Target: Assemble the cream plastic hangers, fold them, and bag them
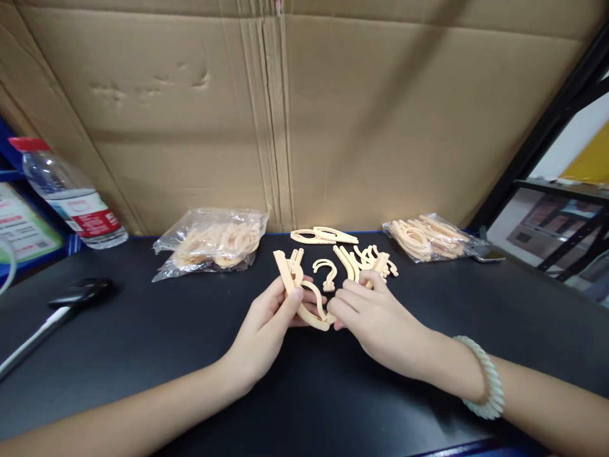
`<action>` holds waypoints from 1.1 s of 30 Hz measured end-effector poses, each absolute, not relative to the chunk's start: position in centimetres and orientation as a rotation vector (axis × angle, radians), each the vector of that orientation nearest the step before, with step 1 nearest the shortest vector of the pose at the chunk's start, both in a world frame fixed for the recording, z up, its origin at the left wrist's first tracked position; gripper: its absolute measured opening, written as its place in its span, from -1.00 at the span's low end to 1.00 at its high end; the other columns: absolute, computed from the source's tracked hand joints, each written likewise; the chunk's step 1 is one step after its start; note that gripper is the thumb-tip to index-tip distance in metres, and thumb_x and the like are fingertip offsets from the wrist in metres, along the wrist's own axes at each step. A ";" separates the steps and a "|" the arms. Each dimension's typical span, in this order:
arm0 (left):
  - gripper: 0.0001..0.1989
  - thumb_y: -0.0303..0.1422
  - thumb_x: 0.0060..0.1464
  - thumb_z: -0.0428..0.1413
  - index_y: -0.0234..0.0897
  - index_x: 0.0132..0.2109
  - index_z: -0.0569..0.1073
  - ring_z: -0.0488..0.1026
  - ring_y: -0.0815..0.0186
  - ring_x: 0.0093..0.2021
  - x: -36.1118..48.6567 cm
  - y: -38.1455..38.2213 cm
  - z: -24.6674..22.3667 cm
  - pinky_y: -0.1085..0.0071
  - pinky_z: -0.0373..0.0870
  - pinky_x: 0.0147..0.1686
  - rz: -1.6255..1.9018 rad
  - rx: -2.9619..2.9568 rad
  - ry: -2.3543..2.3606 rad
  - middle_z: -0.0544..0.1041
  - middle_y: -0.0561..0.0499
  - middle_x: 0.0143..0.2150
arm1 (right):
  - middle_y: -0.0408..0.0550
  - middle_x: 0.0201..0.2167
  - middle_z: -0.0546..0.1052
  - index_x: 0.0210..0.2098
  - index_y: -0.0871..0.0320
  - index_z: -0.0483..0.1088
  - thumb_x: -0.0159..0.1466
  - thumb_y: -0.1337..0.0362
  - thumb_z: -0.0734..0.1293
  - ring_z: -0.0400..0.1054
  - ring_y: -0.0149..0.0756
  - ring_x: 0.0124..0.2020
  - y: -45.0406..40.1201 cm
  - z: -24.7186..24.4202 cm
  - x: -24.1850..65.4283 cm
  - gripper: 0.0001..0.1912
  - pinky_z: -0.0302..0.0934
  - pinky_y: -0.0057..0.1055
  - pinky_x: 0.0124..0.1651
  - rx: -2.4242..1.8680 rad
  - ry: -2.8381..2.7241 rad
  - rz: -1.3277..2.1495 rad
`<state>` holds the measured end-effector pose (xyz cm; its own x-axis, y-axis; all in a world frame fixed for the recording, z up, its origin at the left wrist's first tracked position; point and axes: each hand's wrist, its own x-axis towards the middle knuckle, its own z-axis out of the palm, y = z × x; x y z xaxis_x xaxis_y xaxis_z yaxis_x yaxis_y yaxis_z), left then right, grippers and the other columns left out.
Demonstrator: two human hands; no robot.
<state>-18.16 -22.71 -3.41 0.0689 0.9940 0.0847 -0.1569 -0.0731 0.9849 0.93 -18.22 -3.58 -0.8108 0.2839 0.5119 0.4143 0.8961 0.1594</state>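
Between my hands, just above the black table, is a cream plastic folding hanger [311, 319] with a curved hook and straight-ended arms. My left hand [261, 327] pinches its arms between thumb and fingers. My right hand [375, 317] is closed around its other side, where a cream arm end sticks up past the fingers; the grip itself is partly hidden. Beyond them lies a loose hanger hook [329, 277]. Several loose hanger arms [346, 263] and a small heap of hooks [373, 255] lie near my right hand. Folded hangers [323, 236] rest at the back.
Clear bags of cream hanger parts lie at back left [214, 244] and back right [425, 238]. A water bottle [76, 197] stands far left, near a black mouse-like device [80, 292] with a white cable. A cardboard wall [190, 127] closes off the back; black shelving [533, 133] stands right.
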 end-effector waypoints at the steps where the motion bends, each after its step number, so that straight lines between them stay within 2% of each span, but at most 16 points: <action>1: -0.64 -0.12 0.12 0.17 -0.29 -0.08 0.41 0.57 0.20 -0.27 -18.2 -22.7 -3.4 0.27 0.54 -0.22 1.276 1.186 1.002 0.59 -0.04 -0.28 | -0.15 -0.48 0.41 -0.39 0.16 0.30 0.41 0.47 0.07 0.21 -0.33 -0.38 -18.3 -3.5 0.9 -0.70 -0.04 -0.28 -0.07 -0.470 -2.557 -0.391; 5: -0.70 -0.13 0.14 0.16 -0.31 -0.19 0.43 0.55 0.26 -0.34 -18.4 -22.4 -3.7 0.37 0.52 -0.30 1.291 1.117 1.034 0.57 -0.01 -0.37 | -0.14 -0.52 0.40 -0.42 0.18 0.33 0.39 0.50 0.07 0.21 -0.32 -0.40 -18.2 -2.8 1.0 -0.67 -0.04 -0.31 -0.18 -0.306 -2.510 -0.609; 7: -0.72 -0.15 0.16 0.13 -0.32 -0.24 0.43 0.53 0.30 -0.37 -18.5 -22.2 -3.8 0.41 0.51 -0.32 1.320 1.070 1.061 0.56 0.01 -0.40 | -0.15 -0.49 0.43 -0.40 0.17 0.33 0.39 0.49 0.09 0.24 -0.33 -0.39 -17.6 -2.5 1.4 -0.70 -0.05 -0.31 -0.19 -0.294 -2.492 -0.576; 11: -0.71 -0.16 0.17 0.12 -0.33 -0.31 0.42 0.55 0.26 -0.34 -18.5 -22.2 -3.8 0.38 0.51 -0.28 1.303 1.099 1.072 0.57 -0.02 -0.39 | -0.12 -0.35 0.51 -0.21 0.16 0.31 0.40 0.37 0.17 0.29 -0.34 -0.37 -15.1 -2.1 3.0 -0.91 -0.03 -0.26 -0.05 -0.548 -2.361 -0.281; 13: -0.70 -0.15 0.17 0.12 -0.33 -0.33 0.42 0.56 0.25 -0.32 -18.5 -22.2 -3.8 0.37 0.51 -0.28 1.304 1.090 1.073 0.57 -0.02 -0.38 | -0.06 -0.28 0.53 -0.13 0.16 0.30 0.39 0.38 0.18 0.31 -0.29 -0.30 -13.7 -2.1 3.8 -0.90 -0.02 -0.21 -0.01 -0.662 -2.337 -0.249; 17: -0.72 -0.16 0.16 0.13 -0.33 -0.27 0.42 0.56 0.26 -0.35 -18.5 -22.1 -3.9 0.37 0.52 -0.30 1.327 1.051 1.076 0.56 -0.01 -0.37 | -0.04 -0.25 0.52 -0.20 0.14 0.35 0.36 0.46 0.17 0.32 -0.20 -0.08 -12.3 -2.7 4.1 -0.84 -0.13 -0.02 0.18 -0.697 -2.433 -0.251; 19: -0.72 -0.15 0.16 0.13 -0.33 -0.26 0.42 0.56 0.26 -0.36 -18.5 -22.0 -4.0 0.37 0.52 -0.30 1.314 1.065 1.063 0.56 -0.01 -0.39 | -0.05 -0.23 0.52 -0.20 0.14 0.35 0.36 0.48 0.15 0.32 -0.20 -0.01 -12.2 -3.4 3.6 -0.80 -0.15 0.01 0.23 -0.656 -2.478 -0.202; 26: -0.74 -0.18 0.21 0.06 -0.33 -0.24 0.39 0.55 0.28 -0.39 -18.4 -21.9 -4.0 0.38 0.52 -0.32 1.291 1.095 1.059 0.54 0.03 -0.45 | 0.03 -0.08 0.46 -0.14 0.11 0.39 0.39 0.40 0.14 0.31 -0.20 0.02 -11.9 -5.3 2.7 -0.78 0.24 -0.19 0.05 -0.508 -2.555 0.055; 29: -0.76 -0.20 0.23 0.04 -0.33 -0.22 0.38 0.55 0.28 -0.39 -18.4 -22.0 -3.9 0.38 0.52 -0.31 1.279 1.099 1.072 0.53 0.03 -0.45 | 0.05 -0.09 0.46 -0.12 0.12 0.39 0.40 0.37 0.13 0.35 -0.21 -0.02 -11.8 -5.3 2.9 -0.78 0.30 -0.22 0.01 -0.521 -2.546 0.166; 33: -0.76 -0.21 0.23 0.04 -0.33 -0.19 0.38 0.55 0.29 -0.40 -18.4 -22.1 -3.8 0.36 0.52 -0.31 1.273 1.100 1.077 0.52 0.03 -0.43 | 0.05 -0.14 0.49 -0.14 0.13 0.40 0.38 0.35 0.19 0.36 -0.17 -0.04 -11.6 -5.3 3.0 -0.83 0.30 -0.15 0.02 -0.612 -2.553 0.145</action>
